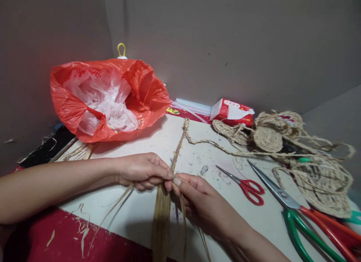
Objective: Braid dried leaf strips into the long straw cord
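My left hand (146,171) and my right hand (194,190) meet near the middle, each pinching the lower end of a braided straw cord (177,153). The cord runs up and away from my fingertips across the white tabletop. Loose strands (114,207) trail from under my left hand, and others (183,220) hang below my right hand. Between the hands, a wide flat brown strip (161,224) extends toward the near edge.
A red plastic bag (146,89) holding white plastic stands at back left. Small red-handled scissors (249,188) and large shears (284,198) lie at right. Behind them are woven straw pieces (267,138) and a red tissue pack (232,111). Straw scraps (84,232) lie front left.
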Tool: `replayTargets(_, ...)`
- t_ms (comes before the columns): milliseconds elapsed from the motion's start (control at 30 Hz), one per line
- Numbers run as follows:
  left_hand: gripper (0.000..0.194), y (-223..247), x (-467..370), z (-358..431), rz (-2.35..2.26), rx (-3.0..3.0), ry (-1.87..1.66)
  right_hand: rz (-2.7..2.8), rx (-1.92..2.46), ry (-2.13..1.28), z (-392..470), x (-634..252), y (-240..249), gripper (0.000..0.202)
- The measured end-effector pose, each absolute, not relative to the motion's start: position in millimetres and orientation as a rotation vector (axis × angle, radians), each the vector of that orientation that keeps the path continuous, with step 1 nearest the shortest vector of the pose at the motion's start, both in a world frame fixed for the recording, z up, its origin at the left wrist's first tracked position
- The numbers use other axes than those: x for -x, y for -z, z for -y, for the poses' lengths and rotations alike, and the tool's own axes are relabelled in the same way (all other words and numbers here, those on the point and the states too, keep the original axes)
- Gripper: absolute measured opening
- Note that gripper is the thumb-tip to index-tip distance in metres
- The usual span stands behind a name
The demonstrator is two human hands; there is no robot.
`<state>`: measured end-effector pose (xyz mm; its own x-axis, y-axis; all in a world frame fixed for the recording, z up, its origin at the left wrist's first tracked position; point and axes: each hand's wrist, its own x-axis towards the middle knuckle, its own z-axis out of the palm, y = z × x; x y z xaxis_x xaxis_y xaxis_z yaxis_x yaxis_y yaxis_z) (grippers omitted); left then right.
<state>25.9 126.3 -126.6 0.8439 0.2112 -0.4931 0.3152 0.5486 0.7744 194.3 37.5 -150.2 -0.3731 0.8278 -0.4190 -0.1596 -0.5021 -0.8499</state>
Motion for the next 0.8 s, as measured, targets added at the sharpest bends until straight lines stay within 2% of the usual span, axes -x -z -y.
replayTargets(67,0.025,128.2,-26.1,-124.2,-0.598,-1.017,0.041,1.156,1.268,-1.766,-37.7,-195.2,150.7,0.033)
replayTargets(167,0.023,128.7,-27.1,-121.3,-0.618,-1.045,0.014,1.398,1.324,-1.563,-38.1,-198.1,145.9,0.033)
replayTargets(300,0.019,124.0,-29.8,-117.0,-0.716,-1.204,-0.049,1.441,1.351,-1.598,-38.0,-203.2,135.6,0.029)
replayTargets(467,0.023,119.4,-30.1,-112.5,-0.731,-1.434,-0.123,1.454,1.564,-1.412,-37.5,-207.8,130.6,0.038)
replayTargets(700,0.021,129.2,-31.9,-104.0,-0.667,-1.458,-0.227,1.177,1.462,-1.578,-28.0,-195.0,132.1,0.036)
replayTargets(800,0.021,135.9,-34.2,-101.1,-0.643,-1.369,-0.276,1.262,1.565,-1.411,-20.1,-184.3,141.2,0.037)
